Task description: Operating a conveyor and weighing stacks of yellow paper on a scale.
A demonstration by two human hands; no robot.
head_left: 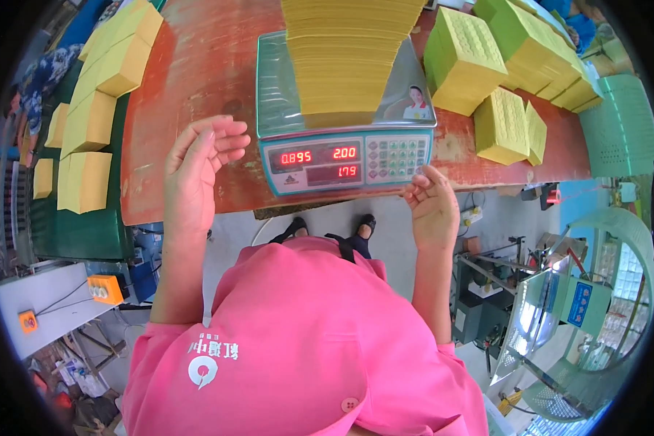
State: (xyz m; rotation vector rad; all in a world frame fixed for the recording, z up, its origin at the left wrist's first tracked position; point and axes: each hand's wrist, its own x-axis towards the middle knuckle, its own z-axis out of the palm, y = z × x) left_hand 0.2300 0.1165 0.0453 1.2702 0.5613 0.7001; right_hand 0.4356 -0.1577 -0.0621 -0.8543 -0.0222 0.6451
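Note:
A teal-and-silver digital scale (392, 136) stands at the front of the red table, its red digits lit. On its metal pan rises a tall stack of yellow paper sheets (341, 73), its top cut off by the upper edge. To the left of the scale, my left hand (205, 156) hangs in the air, fingers loosely bent and apart, nothing in it. By the scale's lower right corner, next to the keypad (397, 158), my right hand (433, 200) is raised with half-curled fingers and no object visible in it. Neither hand touches the stack.
Yellow paper blocks (466, 62) stand on the right of the worn red table (196, 80). More blocks (87, 131) line a green surface at the left, where another person's arm (33, 123) shows. Right of me is a machine with a green mesh guard (636, 240).

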